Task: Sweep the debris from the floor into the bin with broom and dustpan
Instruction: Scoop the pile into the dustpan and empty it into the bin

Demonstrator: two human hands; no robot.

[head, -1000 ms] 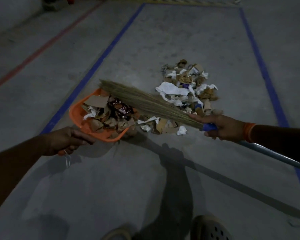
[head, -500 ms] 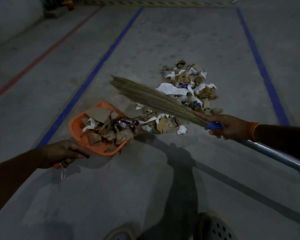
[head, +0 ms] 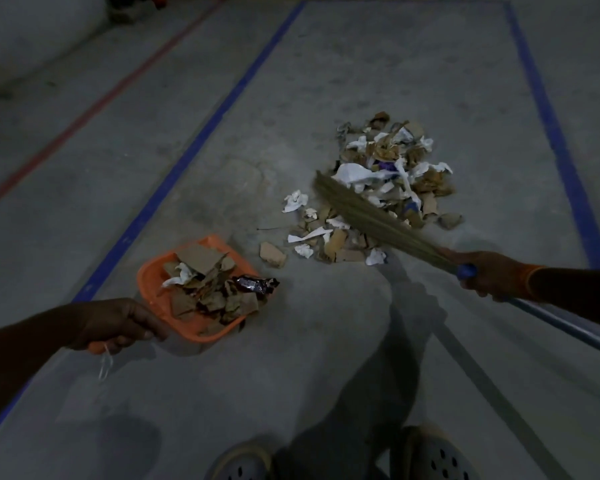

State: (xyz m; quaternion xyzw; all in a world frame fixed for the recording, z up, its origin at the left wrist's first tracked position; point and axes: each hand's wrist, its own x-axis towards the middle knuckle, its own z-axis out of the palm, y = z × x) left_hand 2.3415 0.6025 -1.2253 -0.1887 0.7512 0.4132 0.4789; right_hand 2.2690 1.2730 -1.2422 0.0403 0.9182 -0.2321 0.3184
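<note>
My left hand (head: 118,323) grips the handle of an orange dustpan (head: 149,277) at lower left. The pan is heaped with torn cardboard, white paper and a dark shiny wrapper (head: 253,284). My right hand (head: 489,273) holds the grass broom (head: 364,213) at its blue collar, with the metal shaft running off to the lower right. The bristles lie across the near edge of the debris pile (head: 392,178) of cardboard and paper scraps. One cardboard piece (head: 272,254) lies between pan and pile. No bin is in view.
The grey concrete floor carries blue lines (head: 194,147) on the left and on the right (head: 551,126), and a red line (head: 94,102) further left. My feet in perforated clogs (head: 430,455) show at the bottom edge. Dim objects sit at the far top left.
The dustpan has pulled back left and toward me, away from the pile. The broom has swung right off the pan and now rests on the pile.
</note>
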